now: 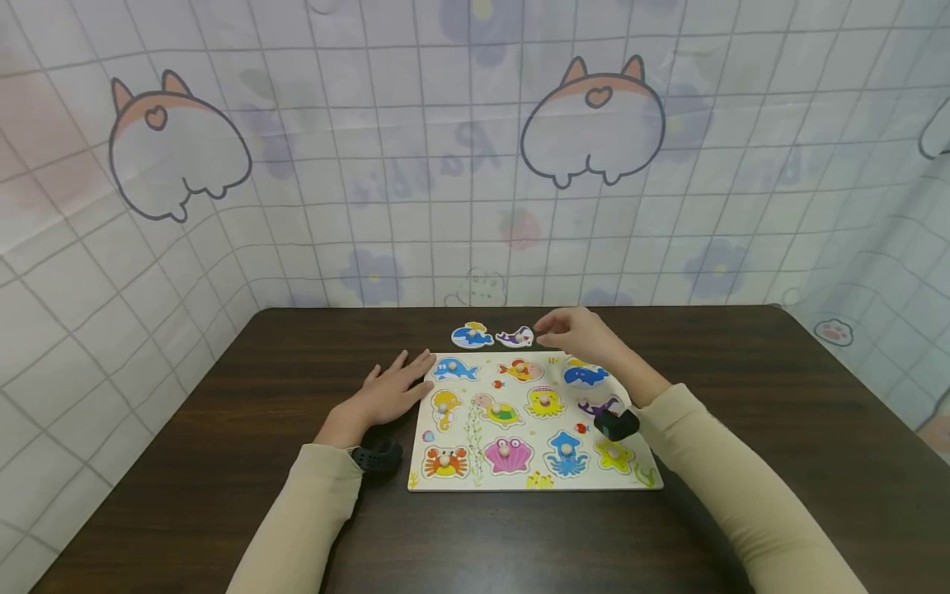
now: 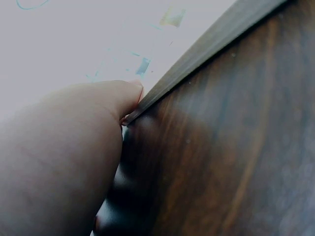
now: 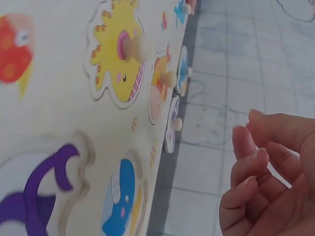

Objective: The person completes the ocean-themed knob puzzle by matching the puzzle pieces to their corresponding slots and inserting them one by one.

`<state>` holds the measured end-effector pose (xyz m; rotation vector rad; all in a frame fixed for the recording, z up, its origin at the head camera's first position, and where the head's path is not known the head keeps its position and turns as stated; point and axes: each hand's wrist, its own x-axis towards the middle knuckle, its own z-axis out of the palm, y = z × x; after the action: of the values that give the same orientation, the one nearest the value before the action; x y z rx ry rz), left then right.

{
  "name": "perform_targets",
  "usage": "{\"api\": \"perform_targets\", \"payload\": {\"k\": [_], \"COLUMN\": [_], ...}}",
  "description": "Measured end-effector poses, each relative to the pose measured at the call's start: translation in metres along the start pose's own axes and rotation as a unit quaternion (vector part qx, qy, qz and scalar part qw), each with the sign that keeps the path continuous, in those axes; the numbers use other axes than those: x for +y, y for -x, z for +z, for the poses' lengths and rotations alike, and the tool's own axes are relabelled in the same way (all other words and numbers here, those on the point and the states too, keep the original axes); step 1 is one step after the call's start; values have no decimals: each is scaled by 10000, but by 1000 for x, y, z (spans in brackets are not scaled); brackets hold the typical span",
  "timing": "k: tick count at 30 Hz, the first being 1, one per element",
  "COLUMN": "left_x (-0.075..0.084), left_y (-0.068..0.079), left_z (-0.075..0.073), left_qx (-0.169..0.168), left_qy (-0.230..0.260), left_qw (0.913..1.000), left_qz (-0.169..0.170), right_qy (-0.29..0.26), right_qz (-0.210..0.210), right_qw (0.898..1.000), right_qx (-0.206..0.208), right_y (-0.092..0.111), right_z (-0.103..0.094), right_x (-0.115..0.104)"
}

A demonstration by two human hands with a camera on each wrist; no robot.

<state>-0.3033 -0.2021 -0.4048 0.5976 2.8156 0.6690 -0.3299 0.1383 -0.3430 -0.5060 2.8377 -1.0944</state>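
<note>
A pale wooden knob puzzle board with sea animals lies on the table. My left hand rests with spread fingers at its left edge, the thumb against the board's side. Just past the far edge lie a blue whale piece and a purple whale piece. Beside the purple one is my right hand, its fingers loosely bent and holding nothing. On the board's right, the blue whale recess and purple whale recess hold no pieces; the wrist partly covers that area.
Knobbed pieces sit in the board, among them a crab, a pink shell, a yellow octopus and a turtle. Dark wooden table surrounds the board. A printed grid curtain hangs behind the table's far edge.
</note>
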Motion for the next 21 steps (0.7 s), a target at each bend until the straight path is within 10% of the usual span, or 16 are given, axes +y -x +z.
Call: {"api": "perform_targets", "payload": {"k": [9, 21], "left_x": [0, -2], "left_y": [-1, -2], "left_z": [0, 2], "left_qx": [-6, 27], "left_qy": [-11, -108], "left_qw": [10000, 9999], "left_qz": [32, -24], "right_qy": [-845, -690], "right_qz": [545, 819], "right_qw": [9948, 9942], "right_qx": [130, 77], "right_y": [-23, -43], "right_z": [12, 31], "right_x": [4, 9]}}
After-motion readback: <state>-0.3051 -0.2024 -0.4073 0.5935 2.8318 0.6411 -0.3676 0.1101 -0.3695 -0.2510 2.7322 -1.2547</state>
